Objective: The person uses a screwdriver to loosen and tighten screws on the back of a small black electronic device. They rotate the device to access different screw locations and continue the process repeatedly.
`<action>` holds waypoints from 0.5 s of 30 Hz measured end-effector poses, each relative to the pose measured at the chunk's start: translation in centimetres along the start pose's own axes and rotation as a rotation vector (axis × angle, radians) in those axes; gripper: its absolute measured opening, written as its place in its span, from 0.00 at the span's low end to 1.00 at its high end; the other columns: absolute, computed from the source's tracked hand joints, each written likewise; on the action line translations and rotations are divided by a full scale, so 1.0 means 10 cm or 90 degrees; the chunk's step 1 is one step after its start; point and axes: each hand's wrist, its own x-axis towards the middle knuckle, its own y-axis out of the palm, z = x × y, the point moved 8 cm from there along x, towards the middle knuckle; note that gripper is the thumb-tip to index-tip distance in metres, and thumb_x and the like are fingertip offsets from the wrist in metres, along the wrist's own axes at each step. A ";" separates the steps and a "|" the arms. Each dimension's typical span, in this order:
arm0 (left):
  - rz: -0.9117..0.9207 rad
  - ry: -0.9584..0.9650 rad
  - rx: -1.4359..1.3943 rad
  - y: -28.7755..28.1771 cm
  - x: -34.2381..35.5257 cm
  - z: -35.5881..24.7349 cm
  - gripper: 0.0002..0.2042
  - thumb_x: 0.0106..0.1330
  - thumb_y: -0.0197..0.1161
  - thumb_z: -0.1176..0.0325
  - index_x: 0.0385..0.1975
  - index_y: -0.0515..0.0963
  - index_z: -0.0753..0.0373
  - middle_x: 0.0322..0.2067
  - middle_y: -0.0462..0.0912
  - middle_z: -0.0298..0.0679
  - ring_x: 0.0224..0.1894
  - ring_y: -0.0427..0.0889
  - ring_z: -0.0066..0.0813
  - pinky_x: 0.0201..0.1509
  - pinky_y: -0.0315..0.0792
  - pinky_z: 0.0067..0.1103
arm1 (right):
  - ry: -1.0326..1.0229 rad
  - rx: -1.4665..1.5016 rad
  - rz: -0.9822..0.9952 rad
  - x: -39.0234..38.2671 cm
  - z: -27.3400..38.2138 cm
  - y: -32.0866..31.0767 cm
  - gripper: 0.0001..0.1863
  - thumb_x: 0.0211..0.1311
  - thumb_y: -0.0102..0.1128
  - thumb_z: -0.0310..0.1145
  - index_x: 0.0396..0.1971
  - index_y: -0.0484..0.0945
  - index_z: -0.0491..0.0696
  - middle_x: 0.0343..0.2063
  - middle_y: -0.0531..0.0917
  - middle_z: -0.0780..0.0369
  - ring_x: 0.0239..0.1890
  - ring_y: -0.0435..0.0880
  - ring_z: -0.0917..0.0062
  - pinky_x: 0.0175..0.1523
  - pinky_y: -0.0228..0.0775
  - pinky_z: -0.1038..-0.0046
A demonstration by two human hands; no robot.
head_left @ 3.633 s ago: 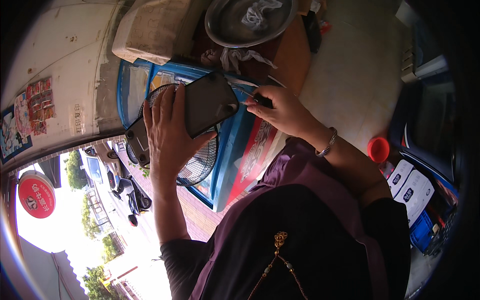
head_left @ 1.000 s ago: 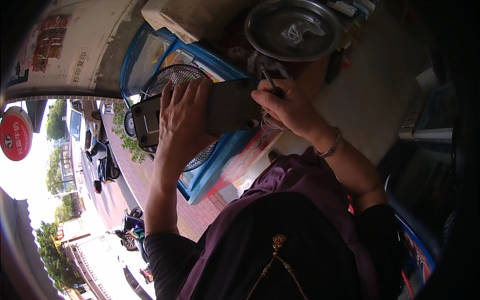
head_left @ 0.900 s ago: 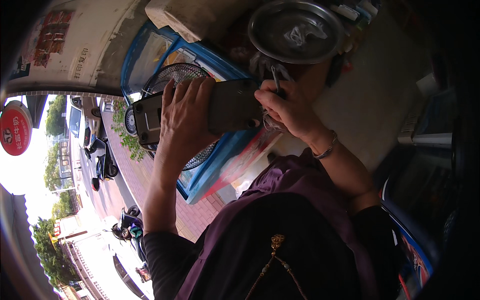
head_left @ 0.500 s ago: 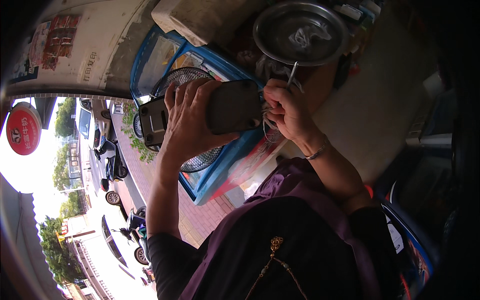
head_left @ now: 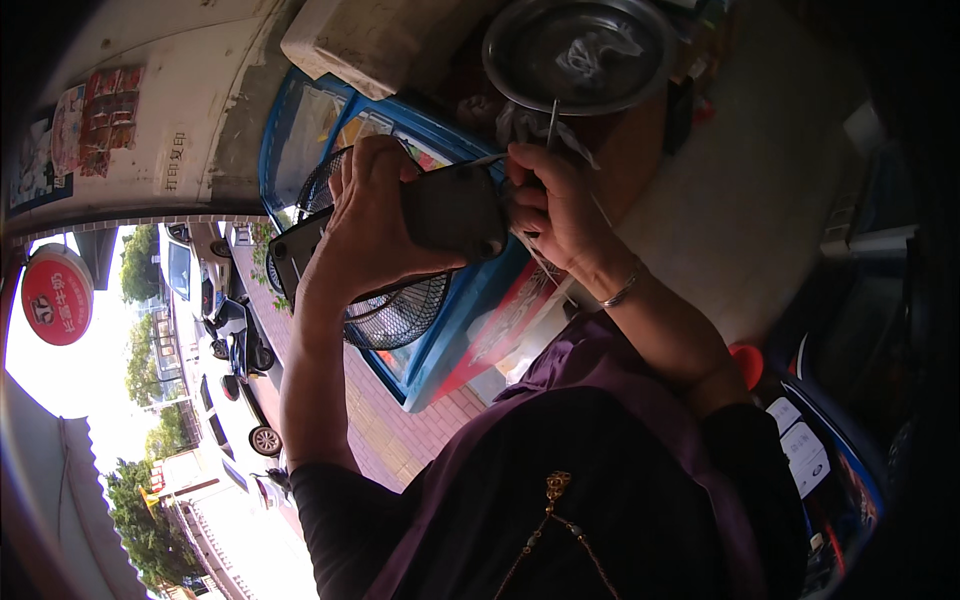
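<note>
My left hand [head_left: 362, 222] grips a black, flat, oblong device [head_left: 455, 212] from above, its fingers over the far edge and its thumb along the near one. Round pads show at the device's corners. My right hand [head_left: 562, 208] is closed at the device's right end. A thin pale rod [head_left: 553, 122] sticks up from between its thumb and fingers; what kind of tool it is, I cannot tell. Pale strands or cords [head_left: 536, 254] hang below that hand. Behind the device is a fan with a black wire cage [head_left: 402, 318], partly hidden by my left hand.
Under the fan stands a blue-framed chest freezer [head_left: 425, 375] with a glass top. A metal basin [head_left: 500, 85] holding crumpled clear plastic sits beyond my right hand. A pale block [head_left: 345, 45] rests at the far side. Parked vehicles [head_left: 240, 335] line the street at left.
The view has shifted a little. My hands and the device appear slightly farther left, and the rod now stands more upright. Both hands keep their hold.
</note>
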 end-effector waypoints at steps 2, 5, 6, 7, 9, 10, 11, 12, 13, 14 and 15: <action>-0.027 0.008 0.012 0.03 0.04 0.00 0.46 0.25 0.85 0.44 0.45 0.69 0.61 0.50 0.68 0.44 0.58 0.69 0.46 0.64 0.61 0.37 | 0.022 0.007 -0.014 0.05 -0.03 -0.06 0.16 0.66 0.60 0.43 0.20 0.70 0.55 0.12 0.61 0.75 0.13 0.56 0.91 0.18 0.44 0.83; -0.031 0.005 0.048 0.07 0.10 0.03 0.45 0.26 0.85 0.41 0.42 0.70 0.61 0.49 0.68 0.44 0.56 0.69 0.45 0.62 0.62 0.36 | 0.065 -0.101 -0.022 0.07 -0.02 -0.22 0.13 0.68 0.59 0.44 0.33 0.78 0.49 0.16 0.69 0.71 0.13 0.60 0.90 0.18 0.50 0.83; -0.032 0.003 0.044 0.07 0.10 0.03 0.44 0.26 0.85 0.41 0.42 0.71 0.62 0.49 0.68 0.44 0.56 0.70 0.45 0.62 0.62 0.36 | 0.033 -0.185 -0.058 0.03 0.04 -0.27 0.14 0.69 0.58 0.43 0.40 0.77 0.47 0.19 0.72 0.69 0.14 0.64 0.89 0.18 0.53 0.83; -0.033 0.001 0.038 0.07 0.10 0.05 0.44 0.26 0.85 0.41 0.41 0.71 0.62 0.49 0.68 0.44 0.56 0.70 0.45 0.62 0.62 0.36 | 0.001 -0.270 -0.095 -0.04 0.14 -0.26 0.16 0.69 0.57 0.43 0.46 0.76 0.45 0.22 0.75 0.68 0.15 0.67 0.88 0.19 0.56 0.83; -0.033 -0.002 0.027 0.08 0.11 0.08 0.44 0.26 0.85 0.41 0.41 0.72 0.62 0.49 0.68 0.43 0.55 0.70 0.44 0.62 0.62 0.36 | -0.039 -0.479 -0.143 -0.14 0.31 -0.36 0.24 0.71 0.55 0.39 0.62 0.69 0.44 0.34 0.80 0.61 0.25 0.78 0.86 0.21 0.62 0.82; -0.031 -0.004 0.022 0.09 0.11 0.09 0.44 0.26 0.85 0.41 0.41 0.72 0.62 0.48 0.69 0.43 0.55 0.71 0.44 0.62 0.62 0.35 | -0.179 -0.565 -0.156 -0.19 0.50 -0.34 0.22 0.71 0.55 0.37 0.61 0.69 0.44 0.34 0.81 0.61 0.26 0.79 0.85 0.22 0.62 0.81; -0.029 -0.005 0.017 0.10 0.11 0.10 0.44 0.26 0.85 0.41 0.41 0.72 0.62 0.48 0.69 0.43 0.54 0.71 0.43 0.62 0.63 0.35 | -0.322 -0.647 -0.166 -0.28 0.67 -0.26 0.21 0.72 0.55 0.36 0.61 0.70 0.45 0.34 0.81 0.60 0.27 0.79 0.84 0.22 0.63 0.80; -0.029 -0.011 0.007 0.10 0.12 0.10 0.43 0.26 0.84 0.41 0.40 0.72 0.62 0.47 0.68 0.43 0.54 0.70 0.43 0.61 0.61 0.35 | -0.356 -0.674 -0.153 -0.32 0.71 -0.20 0.19 0.71 0.55 0.36 0.57 0.72 0.45 0.31 0.81 0.61 0.25 0.79 0.82 0.24 0.65 0.78; -0.031 -0.017 -0.005 0.09 0.13 0.09 0.42 0.26 0.84 0.42 0.38 0.72 0.63 0.46 0.68 0.42 0.53 0.69 0.42 0.61 0.60 0.34 | -0.391 -0.703 -0.141 -0.37 0.75 -0.10 0.16 0.71 0.55 0.35 0.54 0.75 0.44 0.28 0.80 0.61 0.23 0.78 0.81 0.26 0.66 0.76; -0.032 -0.024 -0.016 0.09 0.14 0.10 0.41 0.26 0.84 0.42 0.37 0.72 0.63 0.45 0.68 0.42 0.52 0.68 0.41 0.60 0.59 0.34 | -0.425 -0.730 -0.129 -0.42 0.79 0.00 0.14 0.71 0.56 0.34 0.51 0.77 0.44 0.25 0.80 0.62 0.21 0.78 0.79 0.28 0.67 0.75; -0.029 -0.033 -0.017 0.10 0.13 0.11 0.41 0.26 0.84 0.42 0.37 0.72 0.63 0.45 0.68 0.42 0.52 0.68 0.41 0.60 0.59 0.34 | -0.322 -0.717 -0.111 -0.42 0.72 0.06 0.13 0.71 0.56 0.36 0.47 0.79 0.44 0.22 0.80 0.63 0.20 0.78 0.78 0.28 0.68 0.74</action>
